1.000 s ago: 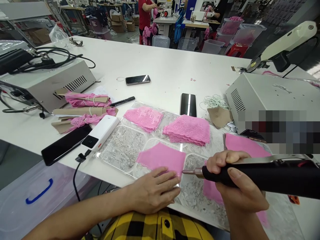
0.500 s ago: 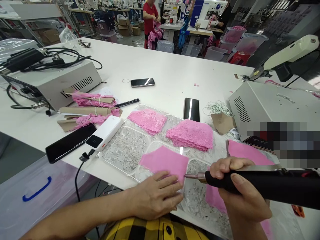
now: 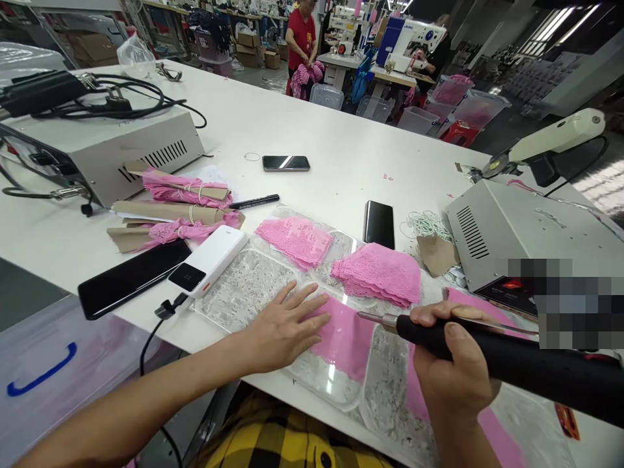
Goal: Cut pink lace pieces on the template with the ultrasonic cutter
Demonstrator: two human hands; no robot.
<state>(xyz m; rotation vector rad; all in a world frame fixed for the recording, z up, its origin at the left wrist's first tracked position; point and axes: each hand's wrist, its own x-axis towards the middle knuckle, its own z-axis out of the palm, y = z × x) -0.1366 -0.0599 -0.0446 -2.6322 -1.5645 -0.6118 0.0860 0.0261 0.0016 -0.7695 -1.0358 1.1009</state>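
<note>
My left hand (image 3: 291,327) lies flat with fingers spread over the left part of a pink fabric piece (image 3: 347,338). The cloth lies on a mottled grey board (image 3: 238,286) marked with rounded clear outlines. In my right hand (image 3: 451,361) is a black handheld tool (image 3: 517,364) with a narrow metal tip (image 3: 377,319). That tip points left over the fabric's upper right area; whether it touches cannot be told. Behind sit a stack of pink lace pieces (image 3: 380,273) and a smaller pink lace pile (image 3: 295,240). More pink fabric (image 3: 416,390) shows partly behind my right hand.
A white power bank (image 3: 214,253) with a cable and a large black phone (image 3: 131,279) lie left. Tied pink bundles (image 3: 188,188) sit behind them. Grey metal boxes stand left (image 3: 136,153) and right (image 3: 531,227). Two phones (image 3: 286,163) lie further back. A person in red (image 3: 302,39) stands beyond.
My left hand has moved up and left, with fingers more spread. The pink piece under it has turned and its lower part reaches nearer me. The tool's tip has shifted slightly up relative to the piece.
</note>
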